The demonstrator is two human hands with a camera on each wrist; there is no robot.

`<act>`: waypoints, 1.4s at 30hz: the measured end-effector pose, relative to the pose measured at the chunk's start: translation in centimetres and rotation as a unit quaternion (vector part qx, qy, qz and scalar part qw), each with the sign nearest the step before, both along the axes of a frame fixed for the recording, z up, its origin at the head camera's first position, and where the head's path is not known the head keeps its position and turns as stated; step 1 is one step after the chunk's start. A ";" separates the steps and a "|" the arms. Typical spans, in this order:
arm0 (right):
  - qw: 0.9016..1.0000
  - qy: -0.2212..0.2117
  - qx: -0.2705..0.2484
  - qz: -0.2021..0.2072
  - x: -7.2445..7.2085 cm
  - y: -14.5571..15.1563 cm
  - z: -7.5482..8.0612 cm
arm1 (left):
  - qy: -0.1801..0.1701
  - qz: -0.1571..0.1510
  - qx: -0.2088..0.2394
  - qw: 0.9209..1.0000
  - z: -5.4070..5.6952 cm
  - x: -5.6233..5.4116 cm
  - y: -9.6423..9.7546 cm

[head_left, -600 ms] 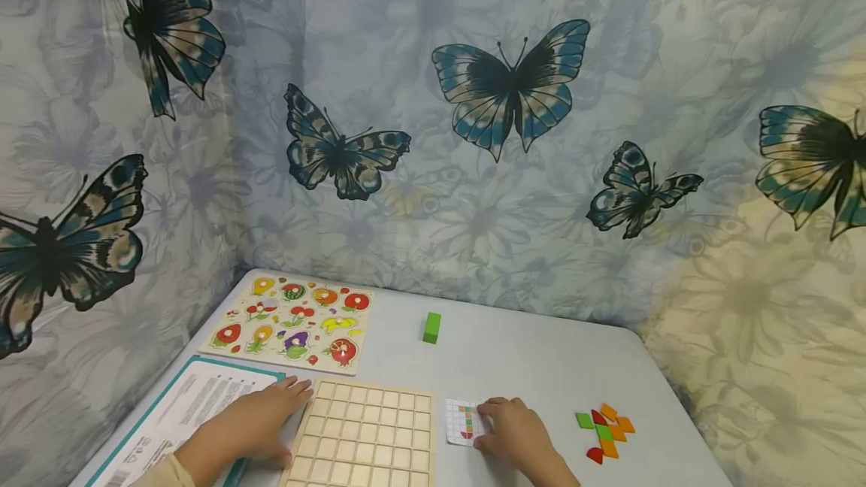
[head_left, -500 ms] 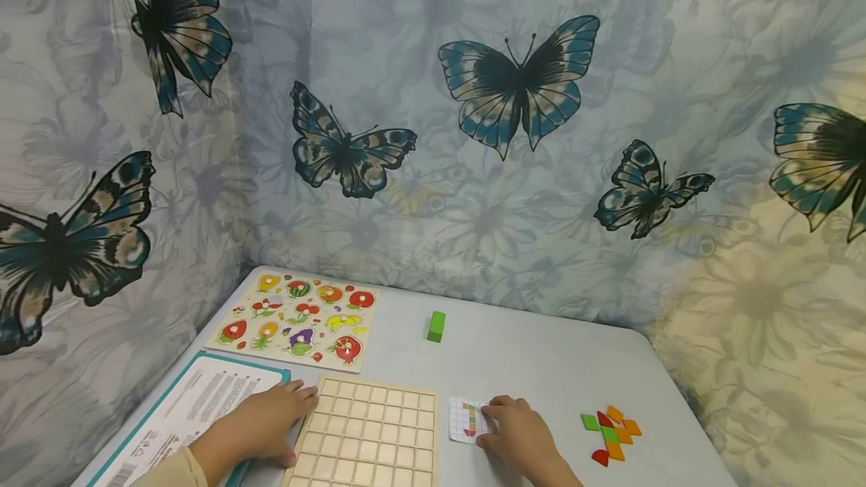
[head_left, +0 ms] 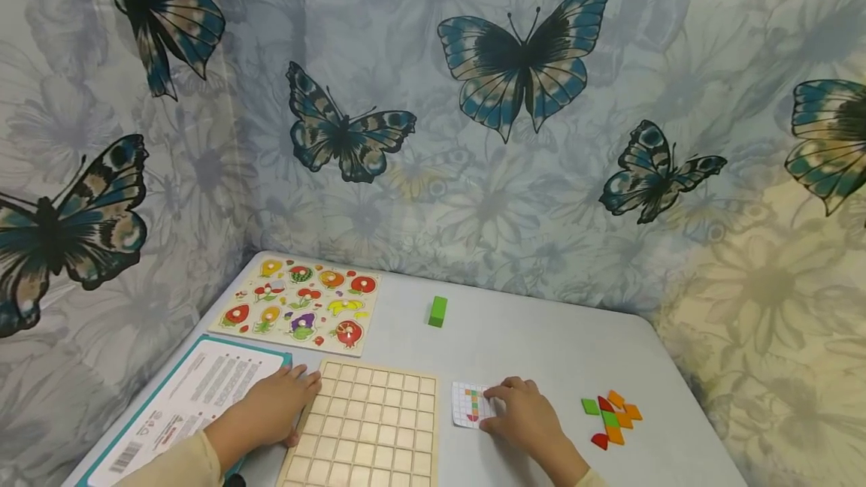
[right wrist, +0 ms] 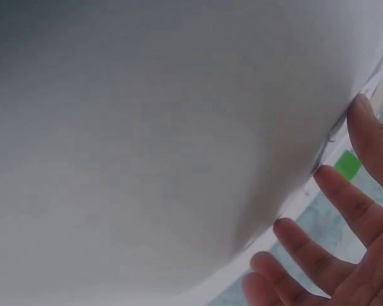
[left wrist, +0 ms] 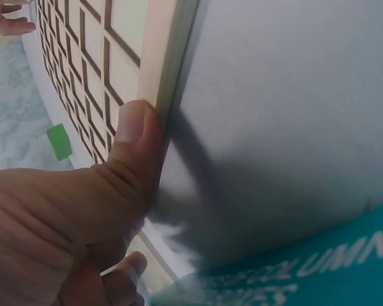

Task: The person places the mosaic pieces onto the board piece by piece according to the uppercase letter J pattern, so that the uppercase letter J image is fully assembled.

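Note:
A wooden grid board (head_left: 370, 427) lies at the front middle of the table. My left hand (head_left: 274, 408) is at its left side; in the left wrist view the thumb (left wrist: 133, 127) rests against the board's edge, and the other fingers are partly hidden. Right of the board lies a small white card (head_left: 463, 406) printed with a grid and coloured shapes. My right hand (head_left: 529, 418) touches the card's right part with thumb and fingertips, covering some of it. In the right wrist view those fingers (right wrist: 354, 204) are spread and fairly straight.
Orange, green and red flat pieces (head_left: 611, 419) lie in a cluster at the right. A green block (head_left: 437, 312) stands farther back. A fruit puzzle board (head_left: 291, 307) and a teal-edged printed sheet (head_left: 196, 397) are at the left. Butterfly-patterned cloth (head_left: 487, 231) walls the table.
The head view has tilted a little, so the table sits higher in it. Both hands stay at the board and the card, with no clear movement against them.

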State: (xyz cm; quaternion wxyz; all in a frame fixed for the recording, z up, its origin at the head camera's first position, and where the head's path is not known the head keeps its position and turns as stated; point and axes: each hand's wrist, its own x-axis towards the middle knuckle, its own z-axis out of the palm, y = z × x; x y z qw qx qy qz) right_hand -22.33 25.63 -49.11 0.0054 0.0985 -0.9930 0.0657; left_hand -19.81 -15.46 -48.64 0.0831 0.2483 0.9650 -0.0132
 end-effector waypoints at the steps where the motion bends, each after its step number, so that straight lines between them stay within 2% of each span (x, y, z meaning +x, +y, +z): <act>1: 1.000 -0.001 0.000 0.000 0.0 0.1 0.1 | 0.004 0.000 -0.002 1.000 0.2 0.1 0.1; 8: 1.000 -0.011 -0.007 -0.006 0.0 1.5 0.3 | 0.014 -0.004 -0.011 1.000 0.9 0.2 1.6; 12: 1.000 0.003 0.000 -0.008 0.3 3.3 0.3 | 0.014 -0.015 -0.027 0.999 0.4 -0.3 3.8; 16: 0.999 0.011 0.025 -0.027 0.5 5.4 0.7 | 0.019 -0.034 -0.026 0.999 -0.4 -1.1 6.3; 20: 0.999 0.015 0.034 -0.035 0.3 6.6 1.0 | 0.024 -0.044 -0.019 0.999 -0.4 -1.6 7.9; 27: 0.999 0.010 0.020 -0.029 0.4 8.0 0.8 | 0.011 -0.022 -0.019 1.000 -0.1 -1.9 8.8; 33: 0.999 0.003 0.001 -0.040 0.4 9.0 0.6 | 0.001 -0.026 -0.021 0.999 0.3 -2.1 9.8; 38: 1.000 0.007 0.010 -0.028 -0.4 9.6 0.9 | -0.024 0.001 0.011 1.000 0.8 -2.0 10.3; 42: 0.999 -0.005 0.015 -0.031 -0.2 10.0 1.0 | -0.046 -0.001 0.038 0.998 0.5 -1.8 10.4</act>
